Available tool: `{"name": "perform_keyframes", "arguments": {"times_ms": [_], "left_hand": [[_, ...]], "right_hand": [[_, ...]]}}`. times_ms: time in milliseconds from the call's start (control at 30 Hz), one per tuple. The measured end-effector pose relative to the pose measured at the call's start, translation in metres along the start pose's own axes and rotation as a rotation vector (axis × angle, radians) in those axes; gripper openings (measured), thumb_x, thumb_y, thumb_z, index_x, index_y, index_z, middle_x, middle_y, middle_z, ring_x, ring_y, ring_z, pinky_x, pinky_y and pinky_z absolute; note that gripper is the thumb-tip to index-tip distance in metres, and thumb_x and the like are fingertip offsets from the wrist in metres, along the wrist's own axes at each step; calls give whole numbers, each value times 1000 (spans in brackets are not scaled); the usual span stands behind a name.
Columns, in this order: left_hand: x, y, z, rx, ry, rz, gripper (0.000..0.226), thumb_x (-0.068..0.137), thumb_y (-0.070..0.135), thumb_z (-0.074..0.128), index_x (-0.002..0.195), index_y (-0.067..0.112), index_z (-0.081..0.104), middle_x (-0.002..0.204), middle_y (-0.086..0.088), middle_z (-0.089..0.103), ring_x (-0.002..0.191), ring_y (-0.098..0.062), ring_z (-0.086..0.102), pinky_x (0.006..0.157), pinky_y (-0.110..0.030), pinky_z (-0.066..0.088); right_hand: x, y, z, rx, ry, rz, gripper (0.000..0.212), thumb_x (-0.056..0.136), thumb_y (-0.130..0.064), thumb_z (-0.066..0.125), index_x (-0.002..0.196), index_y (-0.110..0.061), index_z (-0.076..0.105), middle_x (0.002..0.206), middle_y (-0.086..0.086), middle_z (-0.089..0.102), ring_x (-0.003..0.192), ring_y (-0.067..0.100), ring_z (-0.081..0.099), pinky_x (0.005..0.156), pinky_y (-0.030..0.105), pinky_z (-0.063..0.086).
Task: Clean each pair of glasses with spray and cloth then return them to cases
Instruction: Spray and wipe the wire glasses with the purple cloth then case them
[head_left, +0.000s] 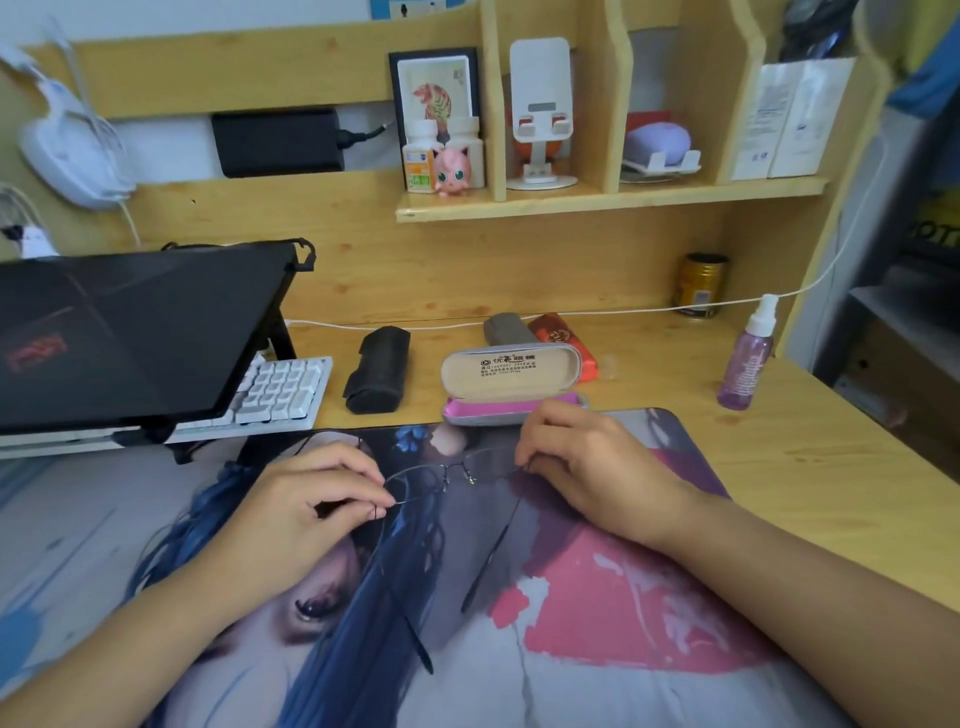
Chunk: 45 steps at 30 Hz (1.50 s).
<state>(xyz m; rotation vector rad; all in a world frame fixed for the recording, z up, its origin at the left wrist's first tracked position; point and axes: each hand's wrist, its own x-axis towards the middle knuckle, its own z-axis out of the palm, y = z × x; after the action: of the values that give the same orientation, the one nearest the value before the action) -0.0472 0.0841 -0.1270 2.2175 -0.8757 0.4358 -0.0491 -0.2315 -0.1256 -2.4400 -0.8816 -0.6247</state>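
Head view: glasses (457, 475) pinched at both ends (temples unfolded) by left fingers (382, 499), right fingers (522, 457).

Just beyond the fingers, a beige-lidded glasses case (511, 382) shows pink lining; the printed desk mat (597, 597) runs blue, pink, grey.

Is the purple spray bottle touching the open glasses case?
Apart. The head view shows the spray bottle standing far right of the open case, bare desk between them.

Thin dark metal-looking wire frames the glasses (447, 475). The desk (810, 467) is pale wood, matt. The spray bottle (746, 358) at its right edge is translucent purple plastic.
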Motion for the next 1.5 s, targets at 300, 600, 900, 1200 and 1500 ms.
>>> {"name": "perform_keyframes", "arguments": {"times_ms": [300, 600, 900, 1200, 1500], "left_hand": [[60, 36, 15, -618, 344, -384, 24, 88, -2, 71, 100, 19, 74, 77, -4, 73, 68, -16, 66, 70, -22, 54], [69, 46, 55, -799, 478, -366, 22, 94, -1, 64, 99, 19, 72, 78, 2, 70, 69, -18, 63, 74, -32, 55], [63, 39, 45, -794, 476, -388, 29, 91, -1, 66, 104, 24, 75, 78, 3, 71, 62, -15, 63, 67, -26, 54], [56, 30, 30, -89, 117, -87, 48, 97, -8, 56, 118, 31, 75, 92, 9, 57, 85, -10, 59, 74, -7, 39], [54, 45, 29, 2, 212, 177, 20, 94, -5, 62, 96, 12, 73, 94, 7, 62, 82, -10, 63, 72, -21, 49]], "right_hand": [[10, -11, -23, 869, 371, 503, 16, 86, 10, 68, 84, -6, 68, 62, -2, 67, 55, 10, 62, 57, 24, 54], [8, -9, -36, 769, 579, 468, 17, 88, 12, 65, 92, -5, 68, 68, 2, 63, 55, 11, 61, 58, 22, 52], [6, -8, -31, 584, 349, 406, 19, 90, 7, 64, 90, -8, 75, 81, 3, 60, 58, 7, 61, 62, 19, 54], [7, -4, -28, 904, 355, 638, 15, 87, 12, 64, 84, -2, 68, 66, 8, 64, 55, 14, 63, 59, 24, 59], [0, -9, -33, 511, 28, 540, 16, 95, -22, 67, 83, -21, 78, 78, -1, 73, 69, 5, 60, 69, 21, 47]]}}
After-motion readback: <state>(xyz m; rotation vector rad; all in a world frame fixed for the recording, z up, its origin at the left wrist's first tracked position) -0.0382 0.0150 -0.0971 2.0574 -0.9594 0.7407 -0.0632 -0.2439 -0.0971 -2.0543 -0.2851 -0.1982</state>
